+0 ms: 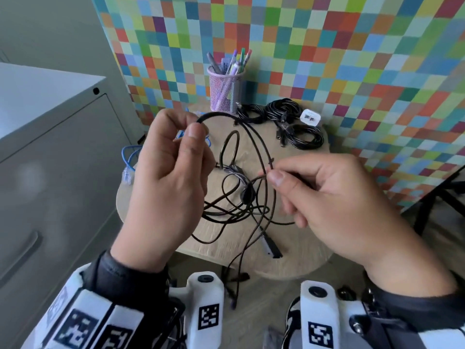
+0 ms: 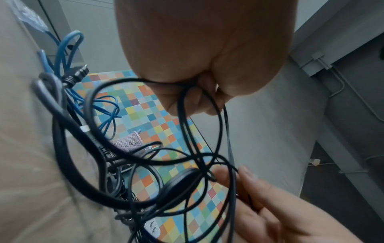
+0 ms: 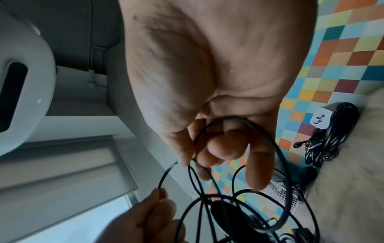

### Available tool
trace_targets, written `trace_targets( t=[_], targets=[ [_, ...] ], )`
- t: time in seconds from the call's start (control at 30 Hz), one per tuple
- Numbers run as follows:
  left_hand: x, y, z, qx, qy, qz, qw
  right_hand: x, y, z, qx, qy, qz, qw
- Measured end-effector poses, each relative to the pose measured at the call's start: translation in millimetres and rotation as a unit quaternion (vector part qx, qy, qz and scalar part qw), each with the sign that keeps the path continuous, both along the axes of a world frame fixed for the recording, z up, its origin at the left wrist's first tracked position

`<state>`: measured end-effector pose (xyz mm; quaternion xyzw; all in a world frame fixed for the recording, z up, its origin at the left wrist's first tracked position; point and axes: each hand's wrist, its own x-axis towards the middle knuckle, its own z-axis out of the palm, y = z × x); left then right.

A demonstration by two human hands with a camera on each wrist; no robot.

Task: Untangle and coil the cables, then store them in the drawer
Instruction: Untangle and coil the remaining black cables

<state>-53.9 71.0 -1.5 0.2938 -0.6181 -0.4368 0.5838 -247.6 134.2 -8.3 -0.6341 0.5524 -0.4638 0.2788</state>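
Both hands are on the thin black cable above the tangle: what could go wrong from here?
1. The left hand and right hand pinch one thin black cable that runs into the tangle; pulling may tighten a knot.
2. A black connector near the table edge might get dragged off.

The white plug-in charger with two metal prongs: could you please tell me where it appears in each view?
Head: white plug-in charger, far edge of the round wooden table, right of the black cable coils.
Left wrist: bottom centre, behind cables.
Right wrist: right edge.
Shared landmark: lilac mesh pen cup.
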Motion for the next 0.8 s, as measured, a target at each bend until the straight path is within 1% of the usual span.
trace_targets(
  t=[0.03,0.1,0.17,0.23,0.3,0.4,0.47,0.5,0.57,0.63,0.67,0.7,0.73,0.8],
  targets=[
    [1.1,-1.0,0.2,-0.006,-0.004,0.005,1.0,0.5,0.9,2.3,0.022,-0.044,0.023,0.999],
    [2.5,-1.1,0.9,-0.016,-0.012,-0.002,1.0,2.3,3.6,5.7,0.064,-0.132,0.076,0.986],
    [2.8,0.8,1.5,-0.021,-0.017,-0.025,0.999,3.4,5.8,6.8,0.1,-0.213,0.125,0.964],
    [1.1,3.2,1.2,-0.031,-0.031,-0.047,0.998,1.9,7.2,6.5,0.127,-0.267,0.151,0.943],
    [-1.1,4.5,0.6,-0.044,-0.052,-0.066,0.996,1.5,5.4,3.2,0.142,-0.264,0.152,0.942],
    [0.5,2.5,-1.2,-0.055,-0.077,-0.07,0.993,2.2,1.6,2.0,0.124,-0.209,0.098,0.965],
    [3.3,-0.4,-2.7,-0.045,-0.095,-0.06,0.993,0.0,0.2,4.0,0.069,-0.181,0.032,0.981],
    [4.5,-2.0,-3.7,-0.04,-0.115,-0.057,0.991,-2.3,-1.0,4.8,0.034,-0.183,0.0,0.982],
    [5.4,-3.6,-6.4,-0.031,-0.164,-0.068,0.984,-7.8,-2.5,7.3,-0.026,-0.225,-0.046,0.973],
    [2.7,-1.2,-9.8,-0.004,-0.196,-0.11,0.974,-11.5,-2.7,9.6,-0.061,-0.298,-0.043,0.952],
    [0.5,1.1,-11.4,0.007,-0.212,-0.129,0.969,-11.0,-2.8,10.8,-0.071,-0.325,-0.025,0.943],
    [-2.2,3.4,-13.1,0.011,-0.23,-0.144,0.962,-9.7,-2.6,11.5,-0.076,-0.335,-0.004,0.939],
    [-4.7,5.2,-14.6,0.01,-0.245,-0.155,0.957,-7.9,-2.6,11.8,-0.079,-0.325,0.009,0.942],
    [-7.4,7.0,-14.6,0.003,-0.25,-0.162,0.955,-4.0,-2.5,10.4,-0.1,-0.266,-0.001,0.959]
  ],
)
